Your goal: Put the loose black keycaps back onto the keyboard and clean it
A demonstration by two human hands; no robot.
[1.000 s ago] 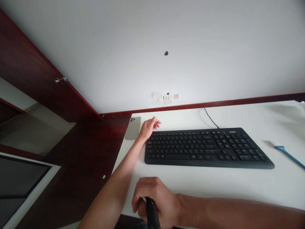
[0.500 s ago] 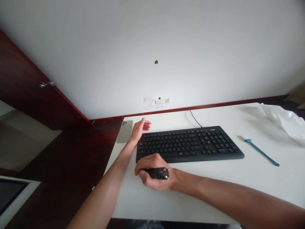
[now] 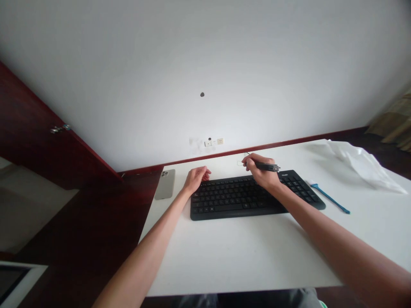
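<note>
At the rear left corner of the black keyboard (image 3: 227, 199), my left hand (image 3: 196, 177) lies with its fingers curled along the back edge. The exact contact under the fingers is hidden. Over the keyboard's rear edge, my right hand (image 3: 261, 170) is closed round a black-handled tool (image 3: 268, 166). Metal prongs show at the handle's near end, and a faint thin loop extends past my fingertips. My right wrist and forearm cover part of the keys.
A pale phone (image 3: 165, 184) lies left of the keyboard. To the right is a blue-handled brush (image 3: 332, 199), with crumpled white plastic (image 3: 359, 164) behind it. The white table (image 3: 231, 261) stands close to a wall with sockets (image 3: 220, 140).
My right hand has moved away and to the right, from the keyboard's front left to its rear edge, still holding the tool. My left fingers have curled in more. The view has shifted slightly.
</note>
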